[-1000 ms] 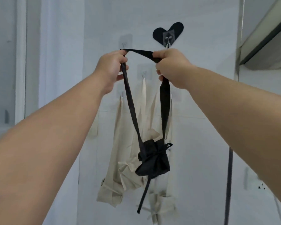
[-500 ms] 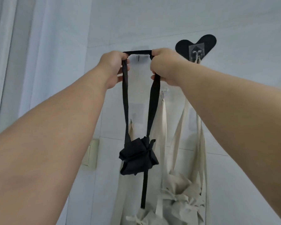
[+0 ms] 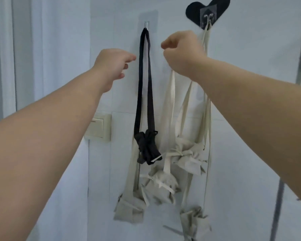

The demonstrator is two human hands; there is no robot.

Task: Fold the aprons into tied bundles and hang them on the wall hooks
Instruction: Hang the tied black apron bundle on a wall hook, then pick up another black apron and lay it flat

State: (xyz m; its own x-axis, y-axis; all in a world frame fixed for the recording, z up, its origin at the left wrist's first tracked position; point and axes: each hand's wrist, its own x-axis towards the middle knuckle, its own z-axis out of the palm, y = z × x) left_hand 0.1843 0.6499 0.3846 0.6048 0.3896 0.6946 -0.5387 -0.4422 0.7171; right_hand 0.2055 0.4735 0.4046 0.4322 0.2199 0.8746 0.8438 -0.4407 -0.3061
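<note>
Hanging by its strap (image 3: 141, 80) from the clear wall hook (image 3: 146, 25), the black apron bundle (image 3: 148, 147) overlaps beige bundles (image 3: 186, 158). Either side of the strap, the left hand (image 3: 111, 64) is relaxed and empty, the right hand (image 3: 182, 51) curled and empty.

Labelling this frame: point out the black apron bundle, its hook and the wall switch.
black apron bundle (image 3: 147, 147), head view, tied folds.
hook (image 3: 146, 25), head view, metal prong.
wall switch (image 3: 98, 126), head view, front plate.
</note>
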